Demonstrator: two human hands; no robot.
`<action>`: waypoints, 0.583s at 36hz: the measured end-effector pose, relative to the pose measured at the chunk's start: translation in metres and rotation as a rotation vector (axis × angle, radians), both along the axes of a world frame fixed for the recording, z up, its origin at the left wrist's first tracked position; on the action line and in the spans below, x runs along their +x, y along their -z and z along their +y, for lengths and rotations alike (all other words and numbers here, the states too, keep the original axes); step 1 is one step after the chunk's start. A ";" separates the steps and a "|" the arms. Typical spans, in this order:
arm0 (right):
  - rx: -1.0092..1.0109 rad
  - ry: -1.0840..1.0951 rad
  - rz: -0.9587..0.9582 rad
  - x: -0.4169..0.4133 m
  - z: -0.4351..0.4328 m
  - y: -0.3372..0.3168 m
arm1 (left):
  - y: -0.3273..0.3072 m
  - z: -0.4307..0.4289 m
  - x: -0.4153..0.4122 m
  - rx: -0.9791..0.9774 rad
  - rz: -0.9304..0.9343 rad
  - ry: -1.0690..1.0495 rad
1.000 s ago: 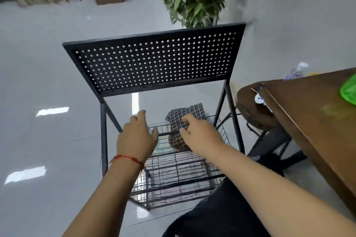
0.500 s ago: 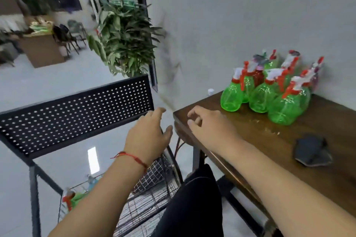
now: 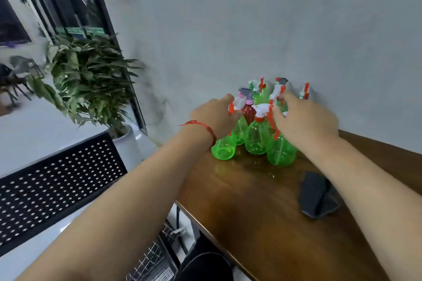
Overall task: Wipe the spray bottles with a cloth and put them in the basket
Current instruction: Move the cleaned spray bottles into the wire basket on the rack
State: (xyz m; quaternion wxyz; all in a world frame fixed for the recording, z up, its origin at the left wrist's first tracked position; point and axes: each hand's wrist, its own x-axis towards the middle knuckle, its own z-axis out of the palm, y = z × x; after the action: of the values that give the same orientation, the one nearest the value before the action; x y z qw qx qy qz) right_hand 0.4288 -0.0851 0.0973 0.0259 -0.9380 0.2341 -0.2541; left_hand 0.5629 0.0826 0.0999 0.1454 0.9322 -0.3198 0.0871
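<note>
Where the spray bottles (image 3: 257,141) cluster at the far edge of the tabletop (image 3: 251,201), the right hand (image 3: 306,121) spreads loose fingers over their heads. Whether the left hand (image 3: 214,116) grips one cannot be determined. The cloth (image 3: 317,196) lies nearer.

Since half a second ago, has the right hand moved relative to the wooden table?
Yes. The right hand has gone from the near corner of the table toward the wall, and now reaches the green spray bottles.
</note>
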 end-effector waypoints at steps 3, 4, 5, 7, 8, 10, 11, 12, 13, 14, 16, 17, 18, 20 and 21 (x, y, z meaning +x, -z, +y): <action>0.045 0.021 0.117 -0.001 -0.009 0.008 | 0.005 -0.015 0.010 0.086 0.067 -0.021; 0.056 0.021 0.131 -0.002 -0.010 0.013 | 0.008 -0.017 0.011 0.094 0.081 -0.029; 0.062 0.024 0.131 -0.004 -0.011 0.017 | 0.012 -0.017 0.011 0.088 0.085 -0.038; 0.071 0.030 0.120 -0.010 -0.012 0.024 | 0.018 -0.012 0.006 0.054 0.087 -0.054; 0.080 0.035 0.123 -0.014 -0.011 0.025 | 0.021 -0.007 0.003 0.033 0.090 -0.063; 0.094 0.038 0.137 -0.022 -0.008 0.025 | 0.026 0.006 -0.004 -0.003 0.111 -0.072; 0.094 0.037 0.137 -0.026 -0.006 0.025 | 0.028 0.014 -0.007 -0.018 0.119 -0.072; 0.092 0.033 0.131 -0.030 -0.003 0.025 | 0.029 0.024 -0.012 -0.027 0.125 -0.072; 0.089 0.025 0.120 -0.034 0.000 0.024 | 0.031 0.034 -0.017 -0.043 0.124 -0.066; 0.084 0.010 0.111 -0.038 0.005 0.022 | 0.032 0.047 -0.024 -0.059 0.119 -0.066; 0.094 -0.030 0.084 -0.045 0.019 0.019 | 0.033 0.072 -0.039 -0.098 0.117 -0.077; 0.115 -0.060 0.064 -0.048 0.028 0.016 | 0.033 0.085 -0.048 -0.120 0.121 -0.083; 0.141 -0.100 0.042 -0.051 0.038 0.013 | 0.033 0.099 -0.056 -0.140 0.121 -0.097; 0.199 -0.188 0.024 -0.054 0.062 0.008 | 0.033 0.128 -0.073 -0.164 0.125 -0.135; 0.228 -0.233 0.025 -0.055 0.075 0.006 | 0.034 0.145 -0.082 -0.171 0.122 -0.156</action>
State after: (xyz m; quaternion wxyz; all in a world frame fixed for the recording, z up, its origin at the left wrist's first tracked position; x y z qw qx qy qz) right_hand 0.3735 -0.0103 0.0916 0.1588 -0.9530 0.1512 -0.2093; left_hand 0.4813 0.2272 0.0654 0.2361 0.9420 -0.2284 0.0683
